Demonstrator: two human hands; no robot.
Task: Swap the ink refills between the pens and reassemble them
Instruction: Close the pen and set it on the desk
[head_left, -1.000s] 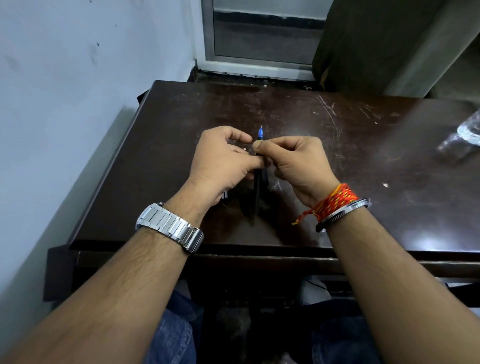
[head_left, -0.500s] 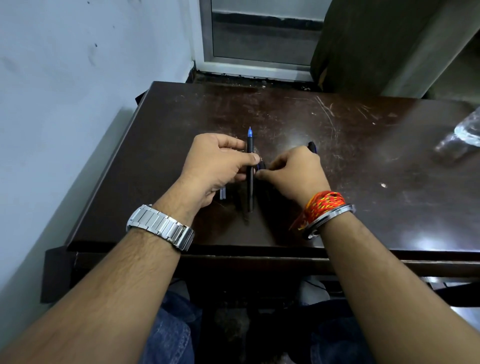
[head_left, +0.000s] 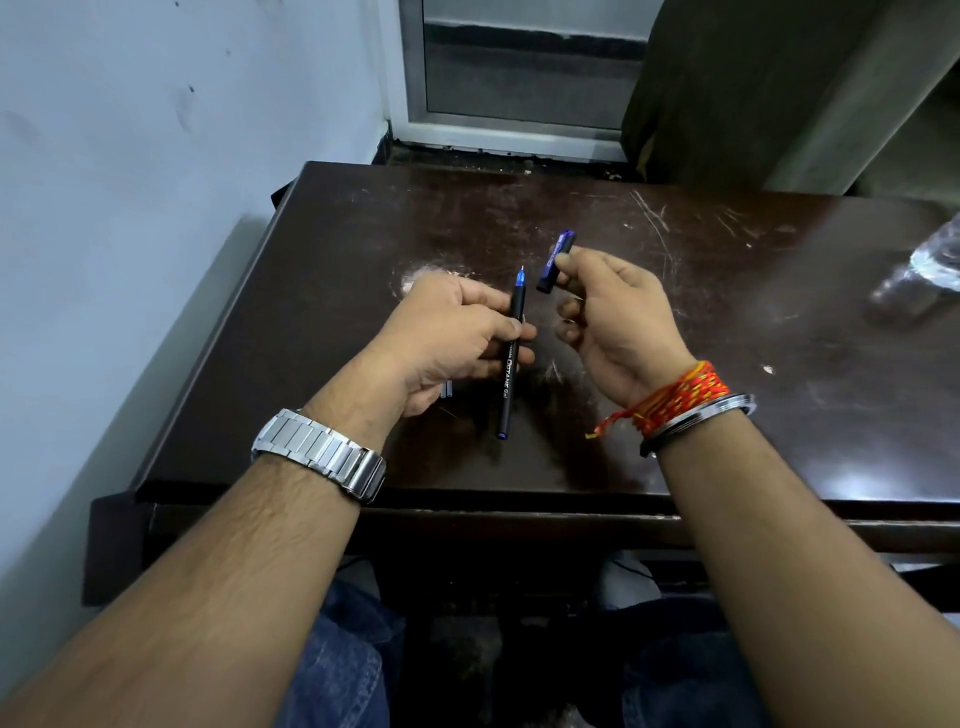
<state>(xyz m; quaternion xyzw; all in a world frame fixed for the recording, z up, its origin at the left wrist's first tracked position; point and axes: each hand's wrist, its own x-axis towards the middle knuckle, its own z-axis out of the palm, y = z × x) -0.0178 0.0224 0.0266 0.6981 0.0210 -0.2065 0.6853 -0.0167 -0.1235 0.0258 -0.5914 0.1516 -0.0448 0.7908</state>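
1. Above the dark brown scratched wooden table (head_left: 675, 312), the person holds two pieces, one in each hand.
2. The left hand (head_left: 447, 338) closes its thumb and fingers around the slim black pen with a blue tip (head_left: 511, 353). The pen stands almost upright in the picture, its blue tip pointing away from the person and its lower end free below the hand.
3. The right hand (head_left: 618, 322) pinches the short blue pen cap (head_left: 555, 262) between thumb and forefinger; the other fingers are curled loosely and hold nothing.
4. The cap is just beside the pen tip, on its right, but does not touch it.
5. A small pale piece (head_left: 447, 388) shows under the left hand, against the table; what it is cannot be told.
6. The left wrist carries a silver metal watch (head_left: 319, 457). The right wrist carries an orange and red thread band (head_left: 675, 397) and a silver bangle (head_left: 696, 423).
7. A clear plastic object (head_left: 935, 265) lies at the right edge of the table, well apart from the hands.
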